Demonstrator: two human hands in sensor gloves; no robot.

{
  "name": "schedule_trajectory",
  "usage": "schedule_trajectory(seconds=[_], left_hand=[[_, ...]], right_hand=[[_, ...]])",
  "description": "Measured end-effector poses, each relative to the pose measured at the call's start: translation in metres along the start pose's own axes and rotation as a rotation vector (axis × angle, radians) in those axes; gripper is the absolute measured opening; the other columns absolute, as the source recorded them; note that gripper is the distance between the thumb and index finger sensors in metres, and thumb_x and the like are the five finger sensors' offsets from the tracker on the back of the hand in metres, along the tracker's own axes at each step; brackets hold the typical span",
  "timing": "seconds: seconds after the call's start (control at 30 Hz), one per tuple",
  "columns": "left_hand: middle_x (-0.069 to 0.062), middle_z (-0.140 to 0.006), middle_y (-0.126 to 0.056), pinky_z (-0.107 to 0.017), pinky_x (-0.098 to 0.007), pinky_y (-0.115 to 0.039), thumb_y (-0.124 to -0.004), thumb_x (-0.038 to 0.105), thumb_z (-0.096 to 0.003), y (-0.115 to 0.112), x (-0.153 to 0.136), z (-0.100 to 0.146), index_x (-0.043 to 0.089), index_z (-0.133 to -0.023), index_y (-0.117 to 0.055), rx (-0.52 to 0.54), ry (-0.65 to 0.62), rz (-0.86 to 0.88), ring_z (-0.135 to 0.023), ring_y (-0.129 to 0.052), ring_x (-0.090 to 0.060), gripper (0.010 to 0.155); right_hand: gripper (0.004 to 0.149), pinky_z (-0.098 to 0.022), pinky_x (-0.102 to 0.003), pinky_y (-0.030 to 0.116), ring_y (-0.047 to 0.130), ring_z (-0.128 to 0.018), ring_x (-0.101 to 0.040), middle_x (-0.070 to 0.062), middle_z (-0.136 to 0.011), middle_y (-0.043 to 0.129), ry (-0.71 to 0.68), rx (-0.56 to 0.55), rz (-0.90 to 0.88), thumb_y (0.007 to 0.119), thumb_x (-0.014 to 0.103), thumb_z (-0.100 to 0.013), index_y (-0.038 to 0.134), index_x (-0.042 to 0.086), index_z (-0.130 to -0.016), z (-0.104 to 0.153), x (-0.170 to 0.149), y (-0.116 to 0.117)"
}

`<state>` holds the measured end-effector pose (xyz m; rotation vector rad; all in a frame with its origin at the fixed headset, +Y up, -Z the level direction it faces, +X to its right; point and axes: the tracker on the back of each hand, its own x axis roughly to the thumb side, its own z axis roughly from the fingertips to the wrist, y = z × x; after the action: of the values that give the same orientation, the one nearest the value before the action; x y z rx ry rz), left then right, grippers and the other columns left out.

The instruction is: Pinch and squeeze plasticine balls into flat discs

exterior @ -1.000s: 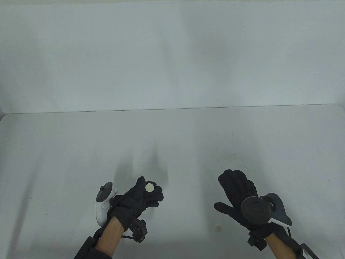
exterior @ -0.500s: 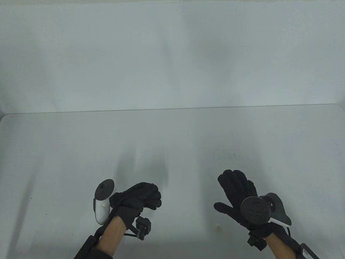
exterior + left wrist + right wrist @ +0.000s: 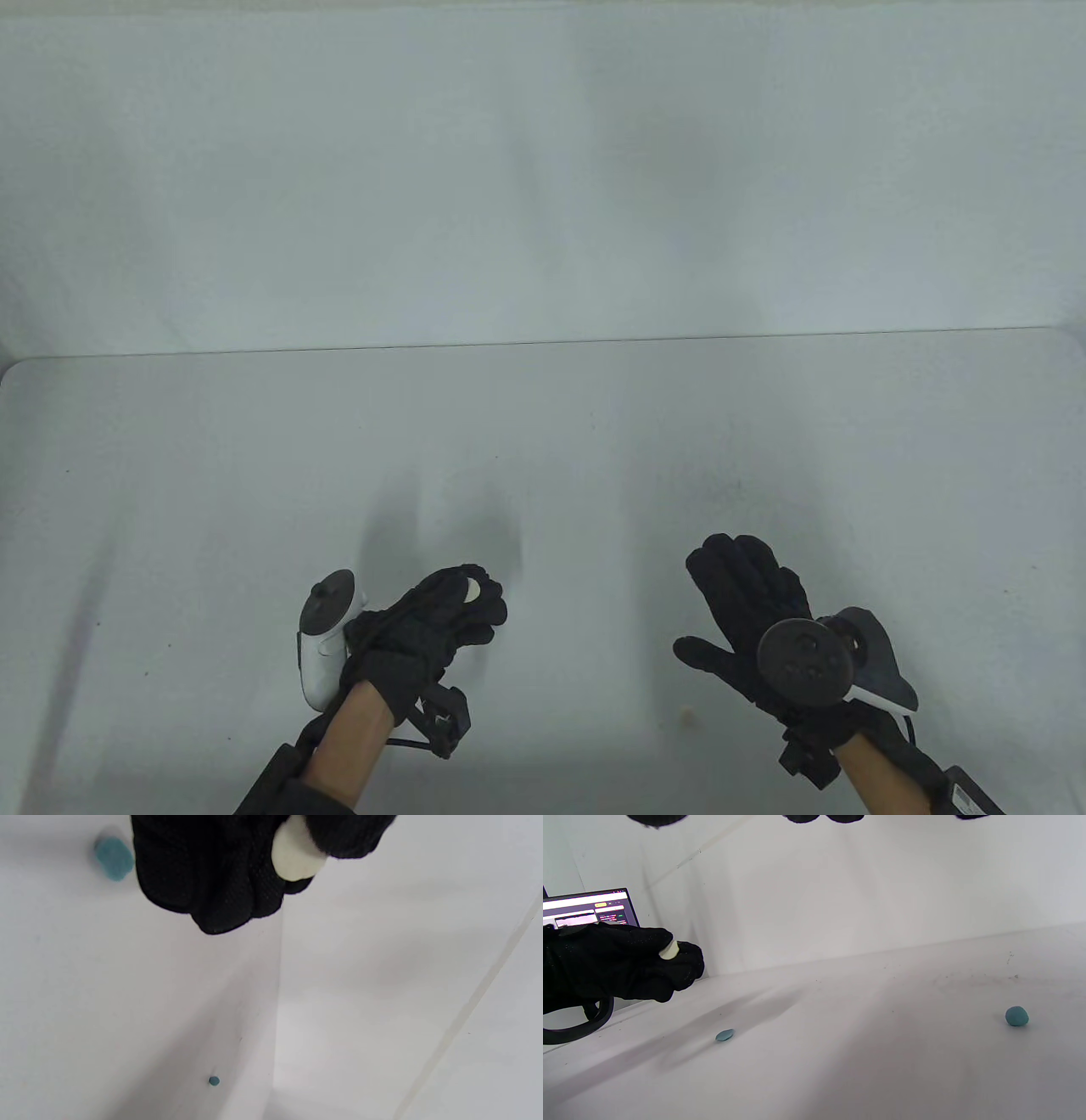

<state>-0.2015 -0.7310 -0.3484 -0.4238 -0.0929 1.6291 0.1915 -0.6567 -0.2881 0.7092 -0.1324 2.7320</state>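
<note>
Plasticine (image 3: 295, 857), a cream-white piece already pressed into a thick disc, sits in your left hand (image 3: 433, 624), pinched between the thumb on top and the curled fingers (image 3: 216, 878) under it. In the table view only a small pale part of it (image 3: 471, 588) shows between the black glove fingers; in the right wrist view you see its edge (image 3: 669, 949) between thumb and forefinger. You hold this hand above the white table (image 3: 543, 441), near its front edge, not touching the surface.

Your right hand (image 3: 751, 607) is well apart to the right, with fingers spread and the back of the hand up, and it grips nothing. Whether it touches the table I cannot tell. A dark tracker (image 3: 802, 662) is on its back; a white tracker (image 3: 327, 641) is on the left one.

In the right wrist view a teal ball (image 3: 1017, 1016) lies on the table at the right, and a small flat teal piece (image 3: 725, 1035) lies closer to your left hand. In the left wrist view a teal lump (image 3: 113, 858) shows just beside the fingers and a tiny teal bit (image 3: 214, 1080) further down. A laptop screen (image 3: 587, 909) stands behind the left hand.
</note>
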Motion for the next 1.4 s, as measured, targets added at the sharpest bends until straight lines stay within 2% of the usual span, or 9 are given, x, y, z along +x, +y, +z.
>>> schedule_trajectory(seconds=[0.23, 0.4, 0.53, 0.67, 0.83, 0.9, 1.07, 1.2, 1.4], left_hand=[[-0.022, -0.104, -0.067, -0.066, -0.054, -0.072, -0.069, 0.033, -0.0554, 0.001, 0.005, -0.001, 0.011, -0.096, -0.079, -0.018, 0.000, -0.045, -0.088, -0.083, -0.044, 0.047], [-0.009, -0.078, -0.092, -0.054, -0.043, -0.087, -0.075, 0.029, -0.0526, -0.001, 0.017, -0.003, 0.007, -0.092, -0.085, 0.066, 0.012, -0.256, -0.062, -0.105, -0.026, 0.046], [-0.006, -0.069, -0.101, -0.046, -0.035, -0.095, -0.083, 0.032, -0.0480, 0.000, 0.024, -0.004, 0.003, -0.091, -0.085, 0.164, 0.018, -0.375, -0.051, -0.113, -0.017, 0.052], [-0.006, -0.070, -0.100, -0.047, -0.036, -0.095, -0.082, 0.032, -0.0489, -0.001, 0.026, -0.012, 0.004, -0.090, -0.085, 0.173, 0.046, -0.390, -0.052, -0.113, -0.019, 0.050], [-0.020, -0.088, -0.088, -0.057, -0.046, -0.085, -0.073, 0.025, -0.0539, -0.007, 0.027, -0.028, 0.004, -0.099, -0.078, 0.108, 0.087, -0.351, -0.070, -0.102, -0.032, 0.049], [-0.021, -0.090, -0.087, -0.058, -0.047, -0.084, -0.074, 0.026, -0.0531, -0.009, 0.029, -0.037, 0.007, -0.098, -0.080, 0.117, 0.101, -0.423, -0.071, -0.101, -0.034, 0.049], [-0.010, -0.075, -0.097, -0.052, -0.041, -0.090, -0.078, 0.024, -0.0509, -0.018, 0.033, -0.061, 0.003, -0.098, -0.077, 0.078, 0.127, -0.651, -0.057, -0.109, -0.023, 0.052], [-0.009, -0.076, -0.098, -0.053, -0.041, -0.090, -0.080, 0.025, -0.0503, -0.025, 0.033, -0.078, 0.003, -0.096, -0.079, 0.071, 0.141, -0.846, -0.058, -0.109, -0.023, 0.051], [-0.016, -0.083, -0.094, -0.055, -0.045, -0.086, -0.080, 0.024, -0.0506, -0.033, 0.026, -0.102, 0.006, -0.093, -0.084, 0.021, 0.212, -0.949, -0.065, -0.105, -0.031, 0.046]], right_hand=[[0.084, -0.069, -0.075, 0.047, 0.035, -0.110, -0.054, -0.020, -0.123, 0.032, -0.002, 0.000, -0.002, 0.052, 0.066, -0.055, 0.033, 0.011, -0.116, 0.000, 0.000, 0.000], [0.084, -0.069, -0.075, 0.047, 0.035, -0.110, -0.054, -0.020, -0.123, 0.031, -0.006, -0.003, -0.004, 0.052, 0.066, -0.055, 0.033, 0.011, -0.116, 0.000, 0.000, 0.000], [0.084, -0.069, -0.075, 0.047, 0.035, -0.110, -0.054, -0.020, -0.123, 0.031, -0.012, -0.009, -0.003, 0.052, 0.066, -0.055, 0.033, 0.011, -0.116, 0.001, 0.001, -0.001], [0.084, -0.069, -0.075, 0.047, 0.035, -0.110, -0.054, -0.020, -0.123, 0.031, -0.018, -0.013, -0.004, 0.052, 0.066, -0.056, 0.033, 0.011, -0.116, 0.001, 0.002, -0.002], [0.084, -0.069, -0.075, 0.047, 0.035, -0.110, -0.054, -0.020, -0.123, 0.031, -0.017, -0.018, -0.005, 0.052, 0.066, -0.055, 0.033, 0.011, -0.116, 0.002, 0.001, -0.003], [0.084, -0.069, -0.075, 0.047, 0.035, -0.110, -0.054, -0.020, -0.123, 0.031, -0.016, -0.017, -0.004, 0.052, 0.066, -0.055, 0.033, 0.011, -0.116, 0.002, 0.002, -0.003], [0.084, -0.069, -0.075, 0.047, 0.035, -0.110, -0.054, -0.020, -0.123, 0.031, -0.017, -0.009, -0.006, 0.052, 0.066, -0.055, 0.033, 0.011, -0.116, 0.002, 0.002, -0.002], [0.084, -0.069, -0.075, 0.047, 0.035, -0.110, -0.054, -0.020, -0.123, 0.032, -0.018, -0.010, -0.008, 0.052, 0.066, -0.055, 0.033, 0.011, -0.116, 0.002, 0.002, -0.003], [0.084, -0.069, -0.075, 0.047, 0.035, -0.110, -0.054, -0.020, -0.123, 0.032, -0.016, -0.003, -0.011, 0.052, 0.065, -0.055, 0.033, 0.011, -0.116, 0.001, 0.002, -0.003]])
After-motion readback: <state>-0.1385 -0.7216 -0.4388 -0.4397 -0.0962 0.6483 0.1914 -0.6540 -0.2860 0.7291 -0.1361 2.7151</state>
